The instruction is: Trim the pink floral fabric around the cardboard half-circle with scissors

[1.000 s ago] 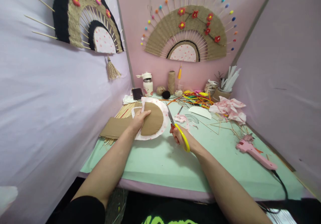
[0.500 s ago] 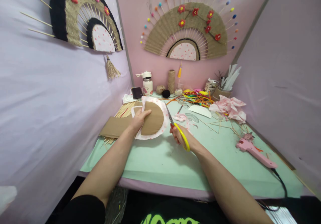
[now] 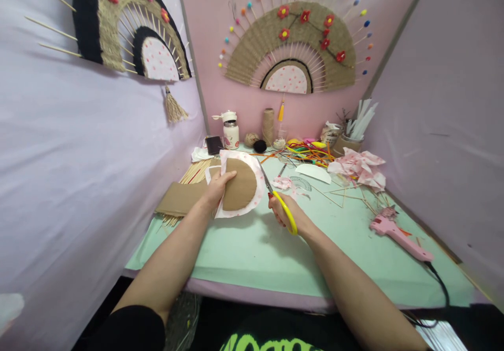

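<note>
My left hand (image 3: pixel 219 187) grips a half-round piece of brown cardboard (image 3: pixel 241 185) by its straight edge, thumb on top. Pink-spotted white fabric (image 3: pixel 259 185) lies behind the cardboard and shows as a border along its curve. Around the yellow-handled scissors (image 3: pixel 286 212) the fingers of my right hand (image 3: pixel 284 210) are closed. The blades point up and away, close beside the curved edge of the fabric. Left of my left hand, a curved cardboard strip (image 3: pixel 181 199) rests on thin wooden sticks (image 3: pixel 197 172).
A pink glue gun (image 3: pixel 401 236) with a black cord lies at the right. Crumpled pink fabric (image 3: pixel 358 167), a white half-disc (image 3: pixel 314 173) and a clear protractor (image 3: pixel 301 183) sit farther back. A bottle (image 3: pixel 231 135) and twine spool (image 3: pixel 268 125) stand by the rear wall.
The held cardboard and fabric have tilted very slightly. Both hands keep their grips, and the scissors stay beside the fabric's edge. The whole view has shifted a little.
</note>
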### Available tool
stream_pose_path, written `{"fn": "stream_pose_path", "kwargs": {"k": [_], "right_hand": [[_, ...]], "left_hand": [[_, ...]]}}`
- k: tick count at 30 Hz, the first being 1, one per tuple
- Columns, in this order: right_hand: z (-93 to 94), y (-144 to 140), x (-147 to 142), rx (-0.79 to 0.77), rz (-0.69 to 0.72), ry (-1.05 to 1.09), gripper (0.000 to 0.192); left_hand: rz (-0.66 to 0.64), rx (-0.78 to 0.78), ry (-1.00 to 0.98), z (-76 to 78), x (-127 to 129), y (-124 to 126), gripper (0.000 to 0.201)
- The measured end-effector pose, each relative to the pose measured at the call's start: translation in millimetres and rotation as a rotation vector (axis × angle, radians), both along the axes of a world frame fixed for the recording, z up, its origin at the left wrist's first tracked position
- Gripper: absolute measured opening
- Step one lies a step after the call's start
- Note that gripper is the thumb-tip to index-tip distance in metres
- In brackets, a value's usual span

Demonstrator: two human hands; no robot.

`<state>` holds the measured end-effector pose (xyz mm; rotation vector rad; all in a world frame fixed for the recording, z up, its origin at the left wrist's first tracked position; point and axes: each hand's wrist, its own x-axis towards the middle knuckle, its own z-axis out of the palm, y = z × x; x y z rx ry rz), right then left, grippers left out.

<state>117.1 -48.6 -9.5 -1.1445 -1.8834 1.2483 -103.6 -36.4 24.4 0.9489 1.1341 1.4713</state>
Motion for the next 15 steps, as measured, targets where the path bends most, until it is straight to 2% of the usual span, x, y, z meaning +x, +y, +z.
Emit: {"fn": "stream_pose_path", "kwargs": {"k": [7, 11, 15], "right_hand": [[-1.3, 0.9, 0.1, 0.061, -0.018, -0.002, 0.045], [0.8, -1.4, 0.2, 0.075, -0.026, -0.002, 0.046], [2.1, -2.2, 0.3, 0.075, -0.005, 0.006, 0.046]], "left_hand": [[-0.175, -0.141, -0.228, -2.4, 7.0, -1.4, 0.036], [-0.244, -0.140, -0.261, -4.7, 8.7, -2.1, 0.037], [-0.257, -0.151, -0.276, -4.6, 9.8, -2.9, 0.036]]}}
